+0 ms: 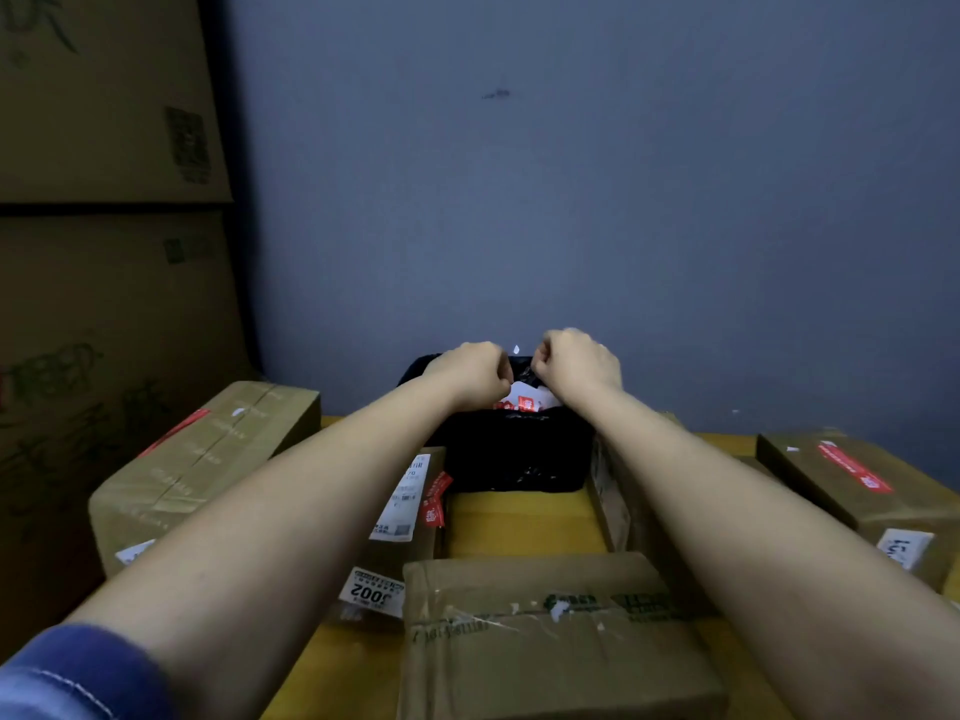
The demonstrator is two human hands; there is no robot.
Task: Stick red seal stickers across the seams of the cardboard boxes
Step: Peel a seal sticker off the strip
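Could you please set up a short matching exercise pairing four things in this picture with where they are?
Things:
1. black bag
2. near box
3. left box
4. white label reading 2002

Places:
A. nearest the camera, between the forearms
B. far left of the table, red sticker across its top
C. at the far edge by the wall, under both hands
D. just left of the near box

Pairs: 1-C, 2-A, 3-B, 4-D

Head-worn view, forward and down over box-covered table (pixel 519 527).
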